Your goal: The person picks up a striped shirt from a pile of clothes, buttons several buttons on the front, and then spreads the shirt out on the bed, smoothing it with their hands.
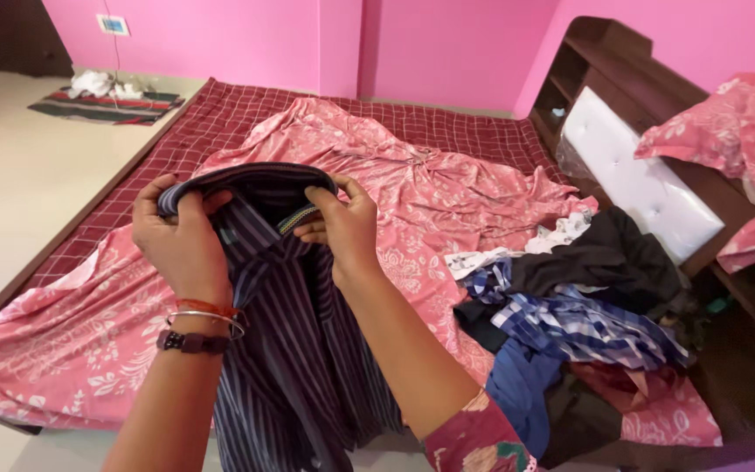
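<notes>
Dark navy cloth with pale stripes is pinched at the collar by both sets of fingers: the left hand (pixel 181 240) is closed over the collar's left end with the thumb on top, and the right hand (pixel 342 229) is curled shut on its right end, fingertips tucked under the fold. The striped shirt (pixel 294 350) is held up at centre frame and hangs down toward the lower edge, its button placket running between the two wrists. Bangles and a dark band are worn on the left wrist. Judged from this grip, the collar would be handled best if both ends are kept level and taut, so that the body drops straight and the placket stays centred before anything is laid down. Behind the shirt, a pink floral sheet (pixel 447 188) is spread over a maroon checked mattress (pixel 238 109). At the right of the frame a heap of clothes (pixel 583 301) is piled, with blue checks and black cloth on top. A striped mat (pixel 107 105) lies on the floor at upper left, and a pink pillow (pixel 736 127) rests on the headboard at upper right.
</notes>
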